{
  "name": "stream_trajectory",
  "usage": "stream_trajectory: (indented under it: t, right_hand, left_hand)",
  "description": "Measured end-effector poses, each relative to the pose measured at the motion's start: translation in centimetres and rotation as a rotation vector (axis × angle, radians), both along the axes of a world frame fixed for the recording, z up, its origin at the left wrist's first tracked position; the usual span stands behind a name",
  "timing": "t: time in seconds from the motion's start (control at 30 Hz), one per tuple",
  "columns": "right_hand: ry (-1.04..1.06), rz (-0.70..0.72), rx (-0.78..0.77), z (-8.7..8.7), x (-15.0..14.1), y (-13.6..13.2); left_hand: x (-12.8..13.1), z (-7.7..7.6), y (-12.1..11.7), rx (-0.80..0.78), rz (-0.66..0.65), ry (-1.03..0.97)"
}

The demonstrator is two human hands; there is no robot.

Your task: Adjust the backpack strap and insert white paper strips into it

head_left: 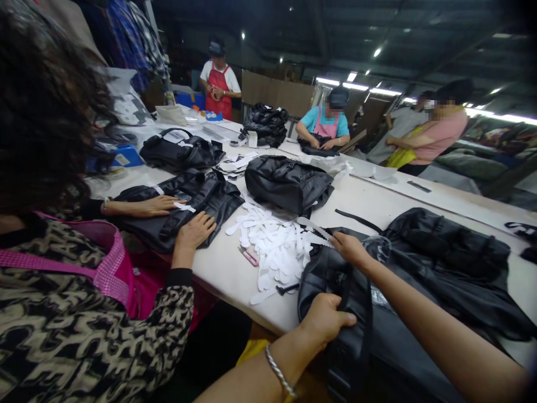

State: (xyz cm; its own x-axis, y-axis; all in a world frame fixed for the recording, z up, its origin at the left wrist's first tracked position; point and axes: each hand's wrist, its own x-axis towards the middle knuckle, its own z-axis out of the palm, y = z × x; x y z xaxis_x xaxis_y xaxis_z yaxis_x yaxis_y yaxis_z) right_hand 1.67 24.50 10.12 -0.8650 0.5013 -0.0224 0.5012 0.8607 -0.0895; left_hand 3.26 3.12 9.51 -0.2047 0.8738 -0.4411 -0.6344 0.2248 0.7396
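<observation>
A black backpack lies in front of me, hanging partly over the table's near edge. My left hand, with a twisted silver bracelet at the wrist, is closed on the backpack's edge, thumb on top. Above it my right hand pinches a white serrated paper strip at the backpack's upper side. Just left of the backpack lies a heap of white paper strips. Pink-handled thread snips rest beside the heap, and a short black strap end lies below it.
To my left, a co-worker's hands lie on another black bag. More black bags stand on the table: one in the middle and one at right. Several people stand at the far side, one in a red apron.
</observation>
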Motion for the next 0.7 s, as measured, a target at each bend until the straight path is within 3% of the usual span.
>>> stream_trajectory:
  t: [0.13,0.23,0.37,0.53,0.7]
  right_hand:
    - [0.098,-0.031,-0.16,0.2,0.0,-0.7]
    - [0.232,-0.043,-0.197,0.5,-0.6,-1.1]
    - [0.442,-0.083,-0.272,2.1,-0.1,-2.3]
    - [0.631,-0.11,-0.437,4.7,6.8,-6.2]
    - [0.443,0.149,-0.04,4.1,15.6,-11.1]
  left_hand:
    - [0.1,-0.1,0.1,0.007,0.02,0.015]
    - [0.2,-0.3,0.1,0.021,0.04,-0.007]
    - [0.1,-0.3,0.0,0.061,0.055,-0.059]
    - [-0.9,0.6,-0.3,0.123,0.047,-0.213]
    - [-1.4,0.7,-0.1,0.128,0.076,-0.275]
